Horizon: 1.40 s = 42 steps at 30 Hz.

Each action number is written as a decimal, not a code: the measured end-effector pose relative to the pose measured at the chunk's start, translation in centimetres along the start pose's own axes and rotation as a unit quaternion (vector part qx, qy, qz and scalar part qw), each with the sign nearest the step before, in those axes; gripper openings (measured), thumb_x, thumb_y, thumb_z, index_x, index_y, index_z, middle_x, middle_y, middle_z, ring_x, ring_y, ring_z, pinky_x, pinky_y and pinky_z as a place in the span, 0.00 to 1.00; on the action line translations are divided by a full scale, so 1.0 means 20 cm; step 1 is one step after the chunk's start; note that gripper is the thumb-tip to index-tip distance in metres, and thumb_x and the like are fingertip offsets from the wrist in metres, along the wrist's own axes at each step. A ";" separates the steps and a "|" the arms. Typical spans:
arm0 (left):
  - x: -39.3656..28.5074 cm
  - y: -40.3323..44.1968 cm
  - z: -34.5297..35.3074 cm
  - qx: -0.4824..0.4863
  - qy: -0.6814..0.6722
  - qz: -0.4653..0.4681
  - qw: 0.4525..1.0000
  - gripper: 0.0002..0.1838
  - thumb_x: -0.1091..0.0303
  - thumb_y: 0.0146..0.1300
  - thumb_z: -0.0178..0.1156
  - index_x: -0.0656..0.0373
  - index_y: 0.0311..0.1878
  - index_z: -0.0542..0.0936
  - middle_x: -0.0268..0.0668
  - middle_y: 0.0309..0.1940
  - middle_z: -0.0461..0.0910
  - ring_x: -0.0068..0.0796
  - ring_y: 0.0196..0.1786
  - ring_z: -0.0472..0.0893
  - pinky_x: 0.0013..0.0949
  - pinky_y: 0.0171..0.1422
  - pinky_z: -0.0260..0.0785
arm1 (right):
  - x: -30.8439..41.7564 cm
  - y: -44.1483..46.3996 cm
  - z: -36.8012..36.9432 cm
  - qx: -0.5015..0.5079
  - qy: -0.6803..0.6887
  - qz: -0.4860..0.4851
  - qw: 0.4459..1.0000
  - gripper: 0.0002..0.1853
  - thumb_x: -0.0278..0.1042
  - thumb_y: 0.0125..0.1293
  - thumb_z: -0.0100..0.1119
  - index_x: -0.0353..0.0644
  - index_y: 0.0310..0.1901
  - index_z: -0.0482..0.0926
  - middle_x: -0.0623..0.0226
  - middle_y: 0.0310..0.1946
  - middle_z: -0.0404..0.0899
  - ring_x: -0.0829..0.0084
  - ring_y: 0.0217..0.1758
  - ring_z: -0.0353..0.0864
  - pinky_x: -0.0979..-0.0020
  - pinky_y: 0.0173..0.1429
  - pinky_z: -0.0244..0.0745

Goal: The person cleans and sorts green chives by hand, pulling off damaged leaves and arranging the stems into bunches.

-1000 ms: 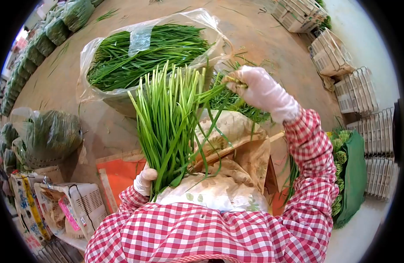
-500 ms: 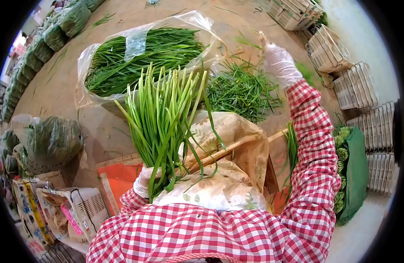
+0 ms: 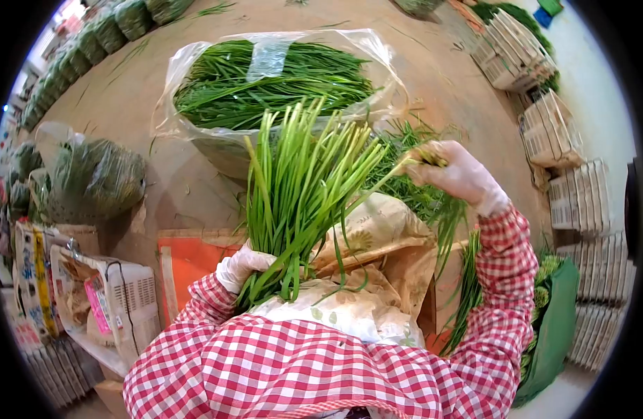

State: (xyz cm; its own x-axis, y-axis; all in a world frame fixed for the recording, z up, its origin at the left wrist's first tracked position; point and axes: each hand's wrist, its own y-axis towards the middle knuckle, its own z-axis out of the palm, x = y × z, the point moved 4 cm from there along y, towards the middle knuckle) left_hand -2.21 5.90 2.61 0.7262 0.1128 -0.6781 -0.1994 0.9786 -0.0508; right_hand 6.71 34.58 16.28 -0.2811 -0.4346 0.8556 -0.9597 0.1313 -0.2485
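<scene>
My gloved left hand (image 3: 243, 268) is wrapped round the lower part of a thick bunch of green chives (image 3: 300, 188), its pale stem ends pointing up and away from me. My right hand (image 3: 460, 176), also in a thin glove, is closed on a small clump of chive stems (image 3: 427, 155) beside the top of the bunch. Thin green leaves (image 3: 448, 227) hang below that hand. Under the bunch, a stained patterned apron (image 3: 391, 220) covers my lap. Beyond it lies a heap of loose chive scraps (image 3: 405, 187) on the floor.
A clear plastic bag (image 3: 173, 105) full of chives stands ahead. More filled bags (image 3: 94, 178) are at the left, with a white crate (image 3: 136, 297) nearer me. Crates (image 3: 553, 133) line the right wall, and a green cloth (image 3: 555, 328) wraps bundles at the right.
My right hand has come back from over the scrap heap towards the bunch and now grips a clump of stems. The view has shifted; the bunch stays in my left hand.
</scene>
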 end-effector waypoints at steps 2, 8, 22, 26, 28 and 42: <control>0.01 0.00 -0.05 -0.026 0.081 -0.004 0.996 0.36 0.63 0.46 0.69 0.63 0.60 0.69 0.43 0.47 0.76 0.34 0.44 0.77 0.35 0.48 0.72 | 0.01 -0.03 -0.05 0.008 0.009 -0.013 1.000 0.12 0.31 0.64 0.57 0.38 0.46 0.81 0.67 0.34 0.84 0.81 0.29 0.77 0.79 0.37 0.74; -0.06 -0.06 0.06 -0.096 -0.006 -0.096 0.991 0.40 0.73 0.44 0.66 0.64 0.64 0.65 0.43 0.53 0.75 0.34 0.53 0.76 0.38 0.55 0.72 | 0.02 -0.03 -0.40 -0.223 -0.266 0.007 0.938 0.23 0.38 0.64 0.56 0.37 0.59 0.70 0.58 0.30 0.83 0.67 0.28 0.81 0.67 0.35 0.77; 0.04 0.02 -0.03 -0.160 0.194 -0.068 0.965 0.22 0.66 0.55 0.61 0.66 0.52 0.73 0.38 0.37 0.79 0.25 0.31 0.77 0.26 0.35 0.71 | -0.07 -1.10 -1.15 -0.638 -0.032 -0.109 0.761 0.15 0.39 0.66 0.53 0.35 0.33 0.82 0.65 0.26 0.82 0.73 0.32 0.79 0.69 0.37 0.73; 0.01 0.10 0.21 -0.159 0.156 -0.111 0.969 0.21 0.63 0.57 0.60 0.65 0.51 0.72 0.37 0.37 0.78 0.21 0.30 0.75 0.24 0.32 0.68 | 0.03 -1.48 -1.10 -0.716 -0.430 0.075 0.545 0.16 0.49 0.64 0.57 0.44 0.36 0.85 0.60 0.30 0.83 0.72 0.34 0.79 0.72 0.45 0.72; 0.03 0.13 0.21 -0.162 0.158 -0.099 0.969 0.20 0.64 0.57 0.59 0.65 0.51 0.72 0.38 0.37 0.78 0.21 0.29 0.75 0.25 0.30 0.68 | 0.01 -1.57 -1.00 -0.739 -0.433 0.160 0.491 0.18 0.54 0.62 0.59 0.48 0.37 0.86 0.57 0.34 0.83 0.70 0.41 0.80 0.73 0.56 0.69; -0.01 0.14 0.09 -0.126 0.116 -0.154 0.973 0.31 0.74 0.45 0.63 0.63 0.58 0.72 0.36 0.45 0.78 0.24 0.44 0.76 0.28 0.50 0.68 | -1.58 -1.27 -0.40 -0.306 -0.419 0.484 0.704 0.31 0.59 0.57 0.59 0.42 0.53 0.75 0.52 0.46 0.80 0.55 0.47 0.80 0.59 0.52 0.74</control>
State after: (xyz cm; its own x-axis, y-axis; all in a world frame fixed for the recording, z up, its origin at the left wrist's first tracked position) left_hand -1.75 8.92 4.01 0.6143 -0.2503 -0.7483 -0.1716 0.8833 -0.4363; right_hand 39.97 52.10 -0.72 -0.9529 -0.2163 -0.2126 -0.2060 0.9761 -0.0699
